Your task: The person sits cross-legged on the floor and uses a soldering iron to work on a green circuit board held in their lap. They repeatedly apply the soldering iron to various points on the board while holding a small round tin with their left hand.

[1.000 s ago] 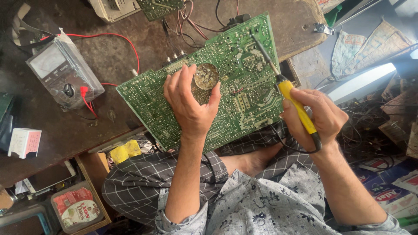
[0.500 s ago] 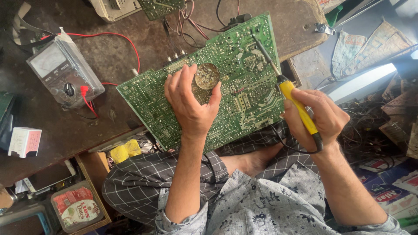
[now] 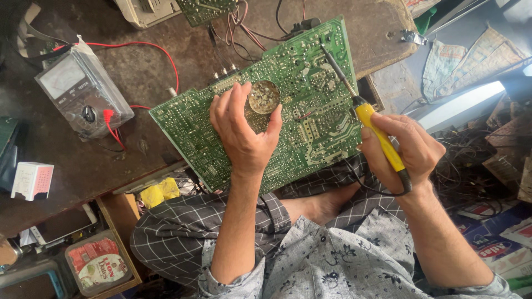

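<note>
A large green circuit board lies solder side up, partly on the dark workbench and partly over my lap. My left hand rests on the board and grips a small round tin between thumb and fingers. My right hand is closed around the yellow handle of a soldering iron. The iron's thin metal tip points up and left, reaching the board near its top right part.
An analog multimeter with red leads sits at the left of the workbench. A small white box and a plastic container lie lower left. Another board and wires sit at the top. Clutter and tangled wires fill the right side.
</note>
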